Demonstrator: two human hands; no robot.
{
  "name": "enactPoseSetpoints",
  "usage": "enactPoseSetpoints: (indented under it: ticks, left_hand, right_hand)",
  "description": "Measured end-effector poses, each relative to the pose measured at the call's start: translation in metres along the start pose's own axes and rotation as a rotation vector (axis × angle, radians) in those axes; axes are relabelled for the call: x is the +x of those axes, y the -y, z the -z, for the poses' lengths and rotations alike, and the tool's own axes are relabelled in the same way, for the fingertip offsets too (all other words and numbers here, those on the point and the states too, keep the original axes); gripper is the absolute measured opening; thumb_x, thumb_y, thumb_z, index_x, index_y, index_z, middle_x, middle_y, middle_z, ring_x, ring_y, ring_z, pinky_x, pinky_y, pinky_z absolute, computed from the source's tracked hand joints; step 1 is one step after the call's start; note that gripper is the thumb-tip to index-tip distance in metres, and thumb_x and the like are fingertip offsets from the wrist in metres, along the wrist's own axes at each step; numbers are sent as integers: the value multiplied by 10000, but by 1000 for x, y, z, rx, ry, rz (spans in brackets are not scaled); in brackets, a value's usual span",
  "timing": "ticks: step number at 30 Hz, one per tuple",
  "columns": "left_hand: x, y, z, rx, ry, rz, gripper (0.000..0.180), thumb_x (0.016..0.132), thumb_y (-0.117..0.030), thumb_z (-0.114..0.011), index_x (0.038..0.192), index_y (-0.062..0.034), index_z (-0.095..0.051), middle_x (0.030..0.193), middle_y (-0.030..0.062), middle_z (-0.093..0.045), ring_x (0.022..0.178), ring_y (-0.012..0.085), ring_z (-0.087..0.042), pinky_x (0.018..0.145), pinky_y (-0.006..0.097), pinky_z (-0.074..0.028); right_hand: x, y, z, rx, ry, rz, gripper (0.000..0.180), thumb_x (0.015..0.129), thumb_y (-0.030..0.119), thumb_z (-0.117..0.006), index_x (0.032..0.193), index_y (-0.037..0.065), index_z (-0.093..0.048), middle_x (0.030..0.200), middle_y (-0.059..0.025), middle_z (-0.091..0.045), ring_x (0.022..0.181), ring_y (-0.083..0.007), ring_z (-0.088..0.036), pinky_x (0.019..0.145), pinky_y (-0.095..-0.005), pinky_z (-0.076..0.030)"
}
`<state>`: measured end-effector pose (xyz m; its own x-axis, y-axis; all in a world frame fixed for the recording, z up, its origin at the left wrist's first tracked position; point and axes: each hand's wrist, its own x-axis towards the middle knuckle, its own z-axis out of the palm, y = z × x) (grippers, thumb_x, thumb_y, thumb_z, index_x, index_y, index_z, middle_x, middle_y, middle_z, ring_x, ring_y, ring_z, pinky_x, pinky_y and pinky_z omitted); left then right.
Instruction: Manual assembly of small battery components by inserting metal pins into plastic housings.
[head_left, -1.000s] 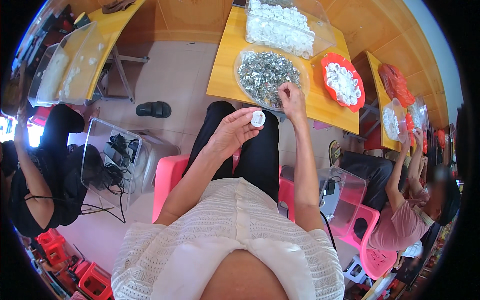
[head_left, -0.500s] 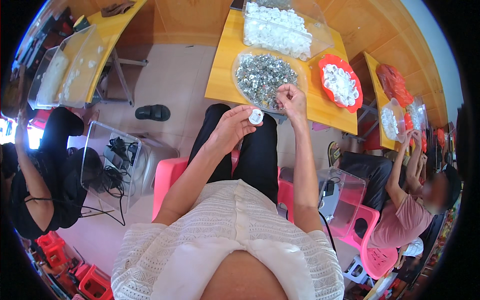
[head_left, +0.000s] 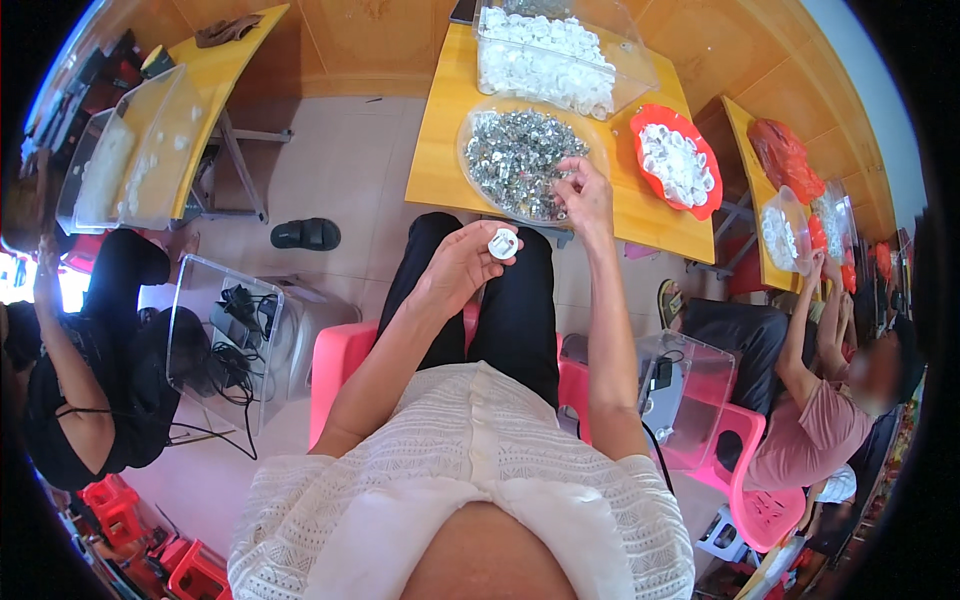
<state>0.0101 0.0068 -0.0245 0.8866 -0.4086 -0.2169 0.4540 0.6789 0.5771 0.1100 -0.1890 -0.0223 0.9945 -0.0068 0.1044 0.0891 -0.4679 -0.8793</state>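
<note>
My left hand (head_left: 458,268) holds a small white round plastic part (head_left: 503,243) above my lap, pinched at the fingertips. My right hand (head_left: 583,193) reaches over the near edge of a clear round tray (head_left: 478,135) filled with small shiny metal pieces, its fingers curled down among them. I cannot tell whether it grips a piece. Both sit at the front of a yellow table (head_left: 440,150). I am seated on a pink chair (head_left: 335,365).
A clear box of white parts (head_left: 545,55) stands behind the tray; a red tray of white parts (head_left: 676,160) lies to its right. One person sits at my right (head_left: 820,400), another at my left (head_left: 90,340). Clear boxes with cables (head_left: 225,335) flank my chair.
My right hand has moved from beside the white part up and forward onto the tray of metal pieces. My left hand stays put with the white part.
</note>
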Motion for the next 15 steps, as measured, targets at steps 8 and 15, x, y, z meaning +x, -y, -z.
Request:
enactPoseSetpoints:
  ticks: [8,15]
  left_hand:
    - [2,-9,-4,59,-15,-63,277,917,-179,-457,1098,14,-538,962,97,-618,836,160,-618,664,222,-502]
    - [6,-3,-3,72,-60,-98,280,926,-210,-458,1076,6,-553,929,69,-621,766,103,-586,600,193,-458]
  right_hand:
    - [-26,43,6,384,209,-71,188,790,24,-587,965,33,-521,698,-32,-610,594,-73,-550,515,-200,-417]
    - [-44,56,0,454,378,-56,184,751,-9,-600,916,31,-528,652,-19,-586,547,-66,-539,485,-190,-417]
